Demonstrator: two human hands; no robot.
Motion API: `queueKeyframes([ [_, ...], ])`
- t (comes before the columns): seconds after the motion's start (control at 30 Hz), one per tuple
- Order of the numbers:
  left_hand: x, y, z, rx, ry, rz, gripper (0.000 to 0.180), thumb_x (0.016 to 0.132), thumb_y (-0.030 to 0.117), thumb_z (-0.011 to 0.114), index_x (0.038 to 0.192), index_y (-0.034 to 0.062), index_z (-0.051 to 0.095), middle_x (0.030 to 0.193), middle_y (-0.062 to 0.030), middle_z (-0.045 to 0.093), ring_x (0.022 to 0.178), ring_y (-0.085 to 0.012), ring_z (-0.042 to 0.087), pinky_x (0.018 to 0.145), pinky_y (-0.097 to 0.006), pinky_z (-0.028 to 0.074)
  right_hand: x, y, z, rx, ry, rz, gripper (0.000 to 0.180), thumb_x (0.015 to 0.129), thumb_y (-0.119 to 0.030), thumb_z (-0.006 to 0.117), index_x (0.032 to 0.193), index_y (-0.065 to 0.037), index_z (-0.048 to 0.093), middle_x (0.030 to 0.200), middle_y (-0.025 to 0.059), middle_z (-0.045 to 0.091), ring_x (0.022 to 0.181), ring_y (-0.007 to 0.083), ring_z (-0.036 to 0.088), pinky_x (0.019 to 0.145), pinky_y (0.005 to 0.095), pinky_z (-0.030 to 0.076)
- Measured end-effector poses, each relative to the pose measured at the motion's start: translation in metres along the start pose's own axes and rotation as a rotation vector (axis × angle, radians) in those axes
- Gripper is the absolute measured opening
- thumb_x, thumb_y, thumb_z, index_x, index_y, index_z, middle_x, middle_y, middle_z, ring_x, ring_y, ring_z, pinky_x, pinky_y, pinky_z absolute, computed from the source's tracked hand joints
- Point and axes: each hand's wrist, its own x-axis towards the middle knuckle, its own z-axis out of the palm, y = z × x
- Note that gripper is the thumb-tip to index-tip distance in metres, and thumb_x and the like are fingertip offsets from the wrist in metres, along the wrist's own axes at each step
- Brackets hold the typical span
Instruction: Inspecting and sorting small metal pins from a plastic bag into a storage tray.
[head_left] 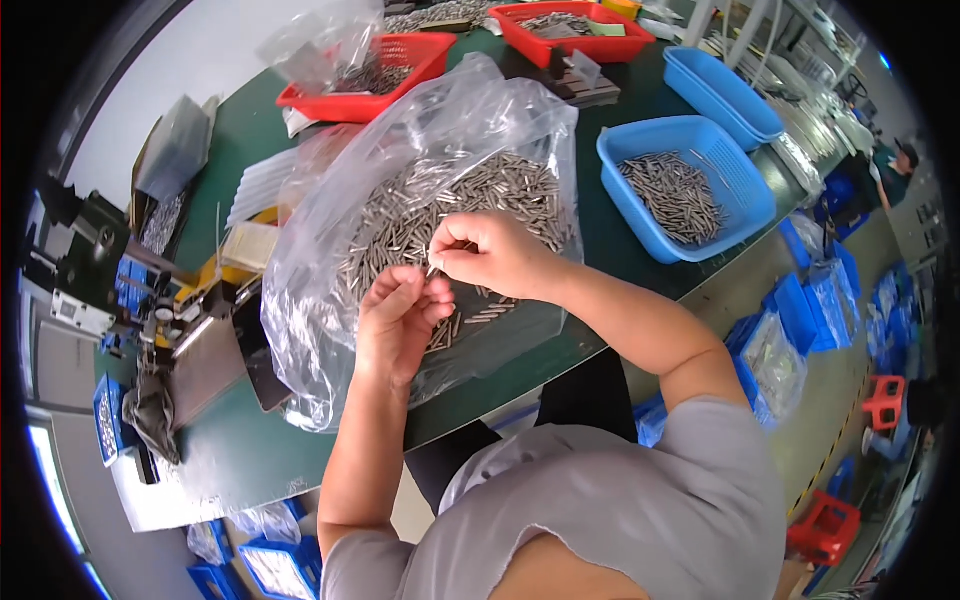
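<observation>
At nine o'clock from the work area, a black device (pixel 90 240) stands by the edge of a green table (pixel 235 442). Toward eight o'clock are a small blue bin (pixel 115 425) and a crumpled dark cloth (pixel 152 415); at ten, a clear box (pixel 175 150). A large, clear plastic bag (pixel 310 290) spreads over the middle, with slim metal pins (pixel 400 215) heaped within its outline, mostly from eleven to one o'clock. Just before twelve, beyond the bag, a red tray (pixel 430 65) holds metal pieces. The left hand (pixel 393 320) is over the heap's near side, fingers curled; whether they grip anything, I cannot tell. Just beside it, toward one o'clock, the right hand (pixel 495 255) has thumb and forefinger pinched together on a small pin (pixel 431 270). A second red tray (pixel 615 48) sits at one. At two, a blue basket (pixel 650 232) holds more pins. Near four, a red stool (pixel 825 525) stands on the floor.
</observation>
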Motion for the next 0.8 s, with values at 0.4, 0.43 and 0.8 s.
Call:
queueKeyframes([
  [0.4, 0.001, 0.008, -0.001, -0.048, 0.039, 0.055, 0.008, 0.088, 0.008, 0.052, 0.088, 0.0016, 0.057, 0.080, -0.0151, 0.064, 0.072, -0.0234, 0.063, 0.066, -0.034, 0.054, -0.046, -0.005, -0.140, -1.409, 0.833, 0.218, 0.020, 0.082, -0.027, 0.053, 0.090, -0.012, 0.064, 0.094, 0.0092, 0.063, 0.087, 0.0304, 0.058, 0.072, 0.0412, 0.046],
  [0.43, 0.004, 0.008, 0.000, -0.047, 0.028, 0.049, 0.008, 0.088, 0.008, 0.052, 0.089, 0.0018, 0.057, 0.080, -0.0151, 0.064, 0.073, -0.0234, 0.063, 0.066, -0.034, 0.054, -0.045, -0.003, -0.137, -1.555, 0.858, 0.120, 0.023, 0.082, -0.029, 0.053, 0.095, -0.013, 0.065, 0.101, 0.0079, 0.062, 0.091, 0.0289, 0.057, 0.074, 0.0387, 0.046],
  [0.8, -0.001, 0.011, -0.004, -0.077, 0.063, 0.049, 0.009, 0.089, 0.008, 0.050, 0.091, 0.0006, 0.055, 0.082, -0.0172, 0.064, 0.073, -0.0245, 0.064, 0.068, -0.034, 0.054, -0.008, 0.001, -0.017, -0.671, -0.345, -0.051, 0.015, 0.072, -0.012, 0.066, 0.083, -0.003, 0.061, 0.078, 0.0094, 0.059, 0.073, 0.0259, 0.059, 0.065, 0.0349, 0.047],
])
